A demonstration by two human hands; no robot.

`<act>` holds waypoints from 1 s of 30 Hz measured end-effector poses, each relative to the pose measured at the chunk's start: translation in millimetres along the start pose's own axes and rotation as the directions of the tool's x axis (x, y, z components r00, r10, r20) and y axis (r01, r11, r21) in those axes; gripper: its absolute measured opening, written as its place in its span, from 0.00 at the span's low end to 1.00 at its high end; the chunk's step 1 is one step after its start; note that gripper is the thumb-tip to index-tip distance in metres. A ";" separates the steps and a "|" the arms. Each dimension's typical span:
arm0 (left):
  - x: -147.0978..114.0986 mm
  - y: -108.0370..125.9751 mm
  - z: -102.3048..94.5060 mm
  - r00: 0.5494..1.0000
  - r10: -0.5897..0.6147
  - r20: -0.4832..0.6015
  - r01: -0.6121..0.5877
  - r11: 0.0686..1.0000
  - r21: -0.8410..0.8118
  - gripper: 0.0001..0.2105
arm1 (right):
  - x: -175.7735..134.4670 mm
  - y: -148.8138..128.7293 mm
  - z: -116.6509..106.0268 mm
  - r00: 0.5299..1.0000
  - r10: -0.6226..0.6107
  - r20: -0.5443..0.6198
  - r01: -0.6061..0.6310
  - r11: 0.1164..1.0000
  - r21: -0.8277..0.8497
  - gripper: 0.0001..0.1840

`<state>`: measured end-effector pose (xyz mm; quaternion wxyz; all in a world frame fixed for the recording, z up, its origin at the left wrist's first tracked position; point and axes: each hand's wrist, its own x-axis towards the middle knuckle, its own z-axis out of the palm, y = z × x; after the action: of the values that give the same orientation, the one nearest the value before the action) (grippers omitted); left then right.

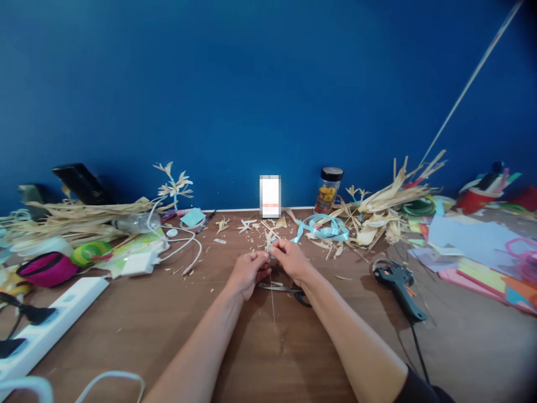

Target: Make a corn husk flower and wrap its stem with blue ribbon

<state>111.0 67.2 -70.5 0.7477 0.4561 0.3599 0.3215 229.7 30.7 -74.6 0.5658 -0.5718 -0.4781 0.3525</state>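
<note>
My left hand [250, 273] and my right hand [291, 258] meet at their fingertips over the middle of the table, both pinched closed. Between them is a thin stem [273, 302] that hangs down toward me, with pale dried husk strips [269, 230] at its upper end. A bit of light blue ribbon shows at the right fingertips; its loose coil [325, 226] lies just beyond, to the right. The exact grip is partly hidden by the fingers. Under the hands lie scissors [279, 288] with dark handles, partly covered by my right wrist.
A glue gun [396, 285] lies to the right, beside coloured paper [470, 235]. Dried husks [381, 215] and a black-lidded jar [329, 190] stand at the back. Leftward are a finished-looking husk flower [174, 184], a white charger [138, 263] and a power strip [79, 302].
</note>
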 end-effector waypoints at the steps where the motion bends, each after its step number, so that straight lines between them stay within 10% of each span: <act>1: 0.5 -0.8 0.4 1.000 0.018 -0.013 -0.017 1.000 0.018 0.09 | -0.1 0.3 -0.2 1.000 -0.003 0.000 0.003 1.000 -0.011 0.08; 20: 4.5 -12.0 0.7 0.936 0.323 -0.139 -0.267 0.910 0.318 0.10 | -2.0 -0.2 -1.9 0.997 0.064 -0.044 -0.071 0.981 -0.181 0.10; 30: 3.0 -12.1 -1.2 0.861 0.488 -0.142 -0.324 0.743 0.586 0.09 | -0.9 1.4 -1.2 0.996 -0.091 -0.015 0.083 0.954 -0.287 0.07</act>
<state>113.5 65.5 -82.6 0.4376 0.6653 0.4306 0.4248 230.8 29.6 -75.9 0.4988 -0.6308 -0.5409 0.2463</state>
